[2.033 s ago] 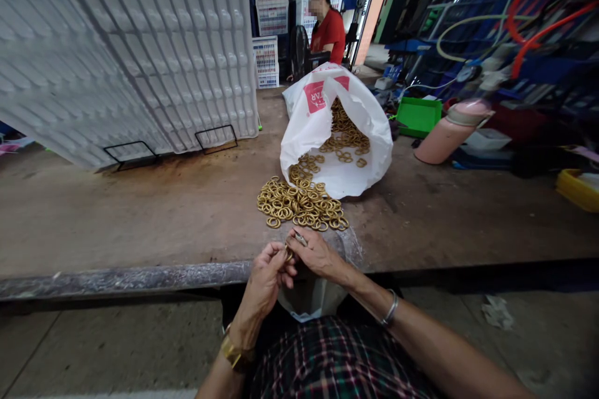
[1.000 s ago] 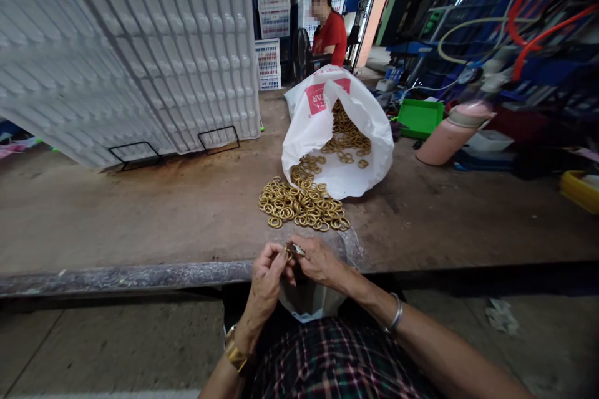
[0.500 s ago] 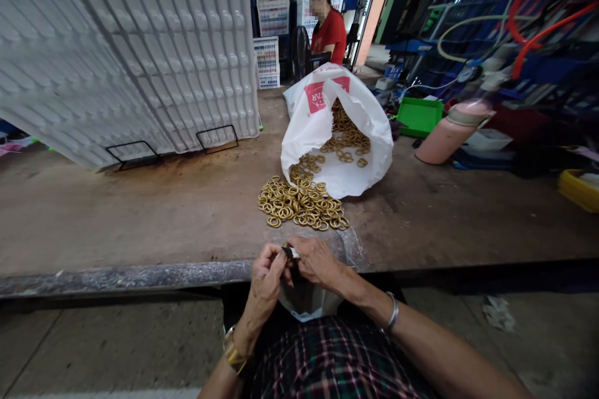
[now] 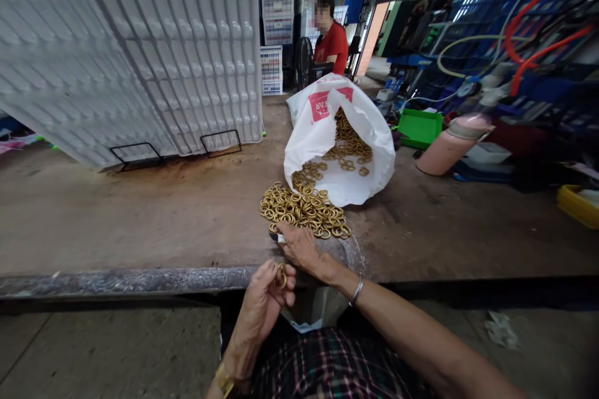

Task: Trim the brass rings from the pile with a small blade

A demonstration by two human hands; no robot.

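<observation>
My left hand point(image 4: 262, 300) is closed, pinching a brass-coloured ring point(image 4: 283, 278) between thumb and fingers just off the table edge. My right hand point(image 4: 305, 253) reaches forward to the near side of a heap of similar rings point(image 4: 304, 211), its fingertips at the lowest ones. A small black-and-white tool point(image 4: 280, 238) sticks out from its closed fingers; its exact kind is too small to tell. The heap spills out of a white sack point(image 4: 372, 179) lying on its side, with more rings inside. Below my hands, an open pale bag point(image 4: 306, 326) rests at my lap.
Tall ribbed plastic trays point(image 4: 187, 43) stand on black wire stands at the left of the wooden table point(image 4: 116, 224). To the right are a pink bottle point(image 4: 444, 149), a green tray point(image 4: 420, 128) and a yellow bin point(image 4: 575, 206). A person in red point(image 4: 334, 47) is behind the sack.
My hands have come apart. The right one has moved forward to the rings with the small tool, while the left stays back near the edge, its ring now in plain view.
</observation>
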